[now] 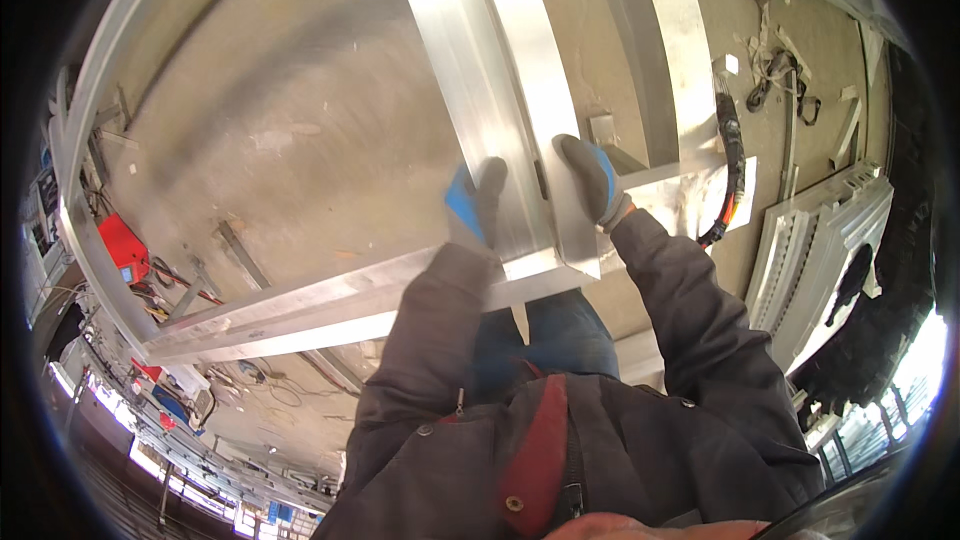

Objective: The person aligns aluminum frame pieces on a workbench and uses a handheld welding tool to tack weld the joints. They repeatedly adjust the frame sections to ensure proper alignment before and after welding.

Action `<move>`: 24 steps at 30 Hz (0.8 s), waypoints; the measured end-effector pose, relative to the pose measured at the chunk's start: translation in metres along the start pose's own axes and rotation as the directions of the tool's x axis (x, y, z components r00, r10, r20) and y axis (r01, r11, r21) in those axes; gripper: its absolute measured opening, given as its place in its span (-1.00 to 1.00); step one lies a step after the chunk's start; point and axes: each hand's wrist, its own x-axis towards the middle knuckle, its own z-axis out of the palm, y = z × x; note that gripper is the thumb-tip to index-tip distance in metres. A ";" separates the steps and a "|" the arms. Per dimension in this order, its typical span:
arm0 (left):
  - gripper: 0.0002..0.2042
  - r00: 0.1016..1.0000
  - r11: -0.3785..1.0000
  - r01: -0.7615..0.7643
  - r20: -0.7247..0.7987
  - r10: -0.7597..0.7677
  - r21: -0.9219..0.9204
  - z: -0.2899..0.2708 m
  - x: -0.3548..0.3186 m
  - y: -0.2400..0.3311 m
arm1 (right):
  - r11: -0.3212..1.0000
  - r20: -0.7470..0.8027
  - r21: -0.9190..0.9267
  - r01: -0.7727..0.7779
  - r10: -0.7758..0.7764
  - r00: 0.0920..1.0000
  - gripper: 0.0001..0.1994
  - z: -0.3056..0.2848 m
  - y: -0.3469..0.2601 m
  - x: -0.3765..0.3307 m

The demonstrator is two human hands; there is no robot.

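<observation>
While steadying the upright aluminium profile point(500, 100), left hand point(478, 202) and right hand point(592, 178) clamped on opposite faces. Gripped just above its joint with the crossbar point(330, 305), presumably to hold square.

Upright rail point(500, 90) runs away from the person, meeting cross rail point(330, 305) at a corner directly in front. Left hand point(477, 202) on rail's left face, right hand point(592, 180) on its right. Red box point(124, 245) far left on floor point(290, 120); cables point(775, 80) far right.
</observation>
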 end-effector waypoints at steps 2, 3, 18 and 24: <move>-0.41 1.000 0.984 -0.027 -0.011 0.029 0.176 0.001 0.005 -0.007 | 0.973 0.012 -0.203 0.106 -0.106 0.994 -0.54 -0.003 0.008 0.003; -0.37 0.999 0.967 -0.013 -0.028 0.021 0.254 0.001 0.006 -0.009 | 0.989 -0.014 -0.087 0.118 -0.120 0.993 -0.57 -0.004 0.012 0.003; -0.33 0.999 0.984 -0.029 0.037 0.022 0.178 0.014 0.009 -0.015 | 0.982 -0.152 -0.151 0.109 -0.132 0.980 -0.56 -0.002 0.016 0.007; -0.12 0.996 0.989 -0.078 0.053 0.072 0.127 0.010 0.007 -0.016 | 0.954 -0.168 -0.284 0.094 -0.146 0.975 -0.53 -0.004 0.015 0.006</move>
